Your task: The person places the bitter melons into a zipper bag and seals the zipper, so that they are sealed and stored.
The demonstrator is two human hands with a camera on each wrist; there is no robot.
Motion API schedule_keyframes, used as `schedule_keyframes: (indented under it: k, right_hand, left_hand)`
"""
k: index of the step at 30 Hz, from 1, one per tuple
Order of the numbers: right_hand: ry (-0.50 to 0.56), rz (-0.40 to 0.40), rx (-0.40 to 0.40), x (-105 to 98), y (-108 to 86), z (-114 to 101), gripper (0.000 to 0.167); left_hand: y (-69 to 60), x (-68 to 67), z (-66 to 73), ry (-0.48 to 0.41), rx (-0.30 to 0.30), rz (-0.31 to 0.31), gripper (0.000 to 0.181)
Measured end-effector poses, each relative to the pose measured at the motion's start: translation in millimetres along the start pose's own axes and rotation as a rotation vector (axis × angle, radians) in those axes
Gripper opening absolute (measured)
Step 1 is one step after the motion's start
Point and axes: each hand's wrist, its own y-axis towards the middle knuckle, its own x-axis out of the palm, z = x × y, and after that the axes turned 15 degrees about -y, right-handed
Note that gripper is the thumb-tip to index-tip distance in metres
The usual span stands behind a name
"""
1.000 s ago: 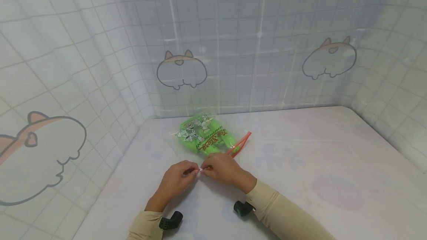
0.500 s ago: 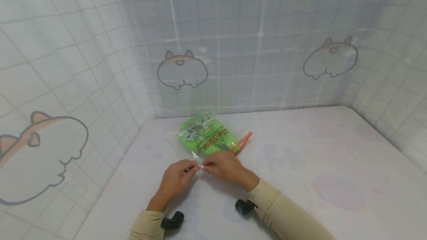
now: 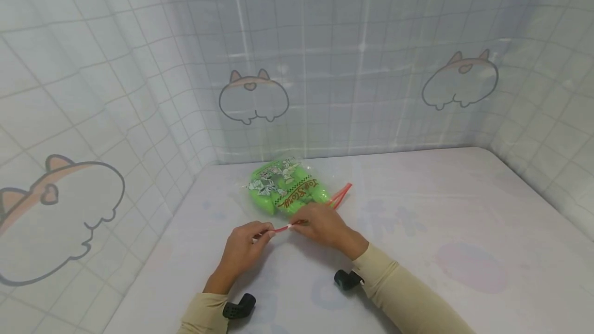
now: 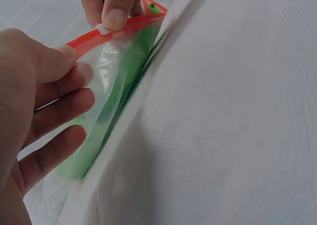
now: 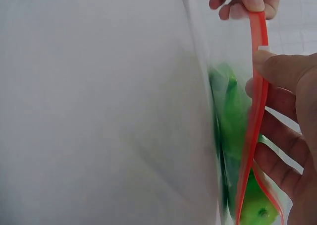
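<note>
A clear zip bag [image 3: 293, 189] printed "Toy Story" lies on the table with bright green things inside; their kind is unclear through the plastic. Along its near edge runs a red zip strip [image 5: 258, 31] with a white slider [image 4: 103, 29]. My left hand [image 3: 243, 251] pinches the end of the strip between thumb and forefinger, its other fingers spread loosely. With thumb and fingers, my right hand [image 3: 325, 228] pinches the slider, a short way along from the left hand. Beyond the right hand the strip gapes apart into two red edges.
The pale table [image 3: 399, 251] stretches to the right of the bag. Behind and to the left stand walls hung with a white grid-patterned sheet [image 3: 325, 92] bearing cartoon animals. A dark camera [image 3: 240, 306] sits at each wrist.
My right hand has slid rightward and slightly away with the slider, baring more red strip between the hands. The left hand has hardly moved.
</note>
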Motion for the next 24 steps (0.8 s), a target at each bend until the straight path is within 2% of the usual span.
schedule_keyframes:
  k: [9, 11, 13, 19, 24]
  right_hand:
    - [-0.025, -0.025, 0.015, 0.7, 0.6, 0.9, 0.012]
    - [-0.019, -0.039, 0.023, 0.4, 1.5, -0.3, 0.012]
    - [-0.01, -0.051, 0.029, 0.4, 2.4, -1.5, 0.011]
    - [-0.005, -0.061, 0.032, 2.2, 4.0, -3.1, 0.01]
    - [-0.005, -0.072, 0.034, 3.5, 4.8, -2.3, 0.009]
  left_hand:
    - [-1.0, 0.2, 0.6, -0.032, -0.111, 0.009, 0.014]
    - [-1.1, 1.4, -0.7, -0.04, -0.109, 0.018, 0.016]
    - [-0.7, 3.2, -2.7, -0.031, -0.074, 0.024, 0.018]
    - [2.6, 6.3, -6.8, 0.036, 0.083, 0.047, 0.019]
    - [4.9, 7.2, -7.1, 0.037, 0.114, 0.05, 0.019]
